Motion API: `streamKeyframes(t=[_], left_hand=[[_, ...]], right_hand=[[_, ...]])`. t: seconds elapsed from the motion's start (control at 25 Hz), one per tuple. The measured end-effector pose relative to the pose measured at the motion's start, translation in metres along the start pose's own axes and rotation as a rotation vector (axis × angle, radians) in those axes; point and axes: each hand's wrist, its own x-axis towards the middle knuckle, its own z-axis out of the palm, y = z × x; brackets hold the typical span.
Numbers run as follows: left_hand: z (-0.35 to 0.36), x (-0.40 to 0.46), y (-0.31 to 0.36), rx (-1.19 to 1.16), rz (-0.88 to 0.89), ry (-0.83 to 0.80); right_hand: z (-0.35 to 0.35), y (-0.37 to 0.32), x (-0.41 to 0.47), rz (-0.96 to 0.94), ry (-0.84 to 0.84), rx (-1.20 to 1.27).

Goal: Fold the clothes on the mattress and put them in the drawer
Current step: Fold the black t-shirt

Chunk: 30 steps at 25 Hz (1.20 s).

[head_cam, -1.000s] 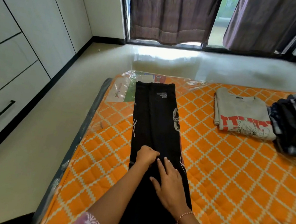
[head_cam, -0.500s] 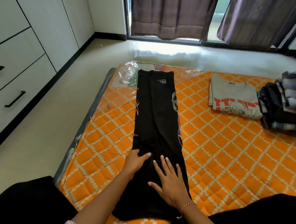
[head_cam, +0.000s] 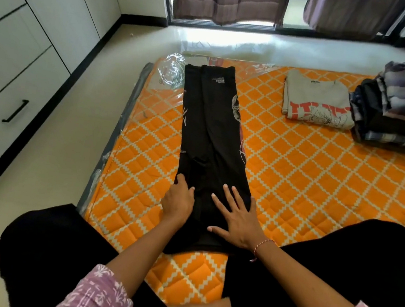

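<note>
Black shirt (head_cam: 211, 139) is folded into a long strip on the mattress (head_cam: 321, 182), left of the grey tee (head_cam: 316, 104). My left hand (head_cam: 178, 203) and right hand (head_cam: 240, 220) lie flat on its near end, fingers spread, smoothing. Next I'd guess folding it lengthwise toward the collar.

On the mattress (head_cam: 295, 181), the long garment (head_cam: 211, 134) lies left of what seems a clothes stack (head_cam: 402, 112).

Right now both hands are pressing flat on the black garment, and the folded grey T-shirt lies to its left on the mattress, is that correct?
Not quite: the head view shows the folded grey T-shirt lying right of the black garment, not left. Both the left hand and right hand do press on it.
</note>
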Motion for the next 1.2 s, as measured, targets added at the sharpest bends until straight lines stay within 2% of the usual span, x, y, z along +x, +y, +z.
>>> streamKeyframes(t=[0.08,0.16,0.24,0.36,0.48,0.6,0.84,0.96,1.04,1.12,1.2], left_hand=[[0.009,-0.003,-0.007,0.249,0.198,0.078],[0.014,-0.005,-0.016,0.431,0.423,-0.044],[0.02,0.0,-0.022,0.447,0.45,-0.177],[0.016,0.028,-0.014,0.286,0.353,-0.097],[-0.008,0.095,0.014,0.04,0.249,-0.036],[-0.029,0.177,0.04,-0.073,0.203,0.004],[-0.035,0.332,0.074,-0.494,-0.095,0.098],[-0.035,0.402,0.084,-0.753,-0.207,0.021],[-0.032,0.44,0.089,-0.982,-0.282,-0.072],[-0.031,0.461,0.091,-1.103,-0.312,-0.141],[-0.029,0.474,0.09,-1.124,-0.343,-0.142]], right_hand=[[-0.002,0.002,-0.005,-0.018,-0.049,0.015],[-0.006,0.002,-0.01,0.003,-0.051,0.07],[-0.017,0.002,-0.007,0.065,0.073,0.132],[-0.049,0.008,0.026,0.155,0.3,0.205],[-0.092,0.031,0.09,0.202,0.348,0.266],[-0.127,0.063,0.167,0.274,0.353,0.355],[-0.171,0.134,0.316,0.575,0.42,1.079],[-0.185,0.158,0.38,0.662,0.46,1.435],[-0.195,0.175,0.406,0.667,0.407,1.605],[-0.199,0.191,0.42,0.634,0.36,1.57],[-0.201,0.201,0.434,0.582,0.392,1.457]])
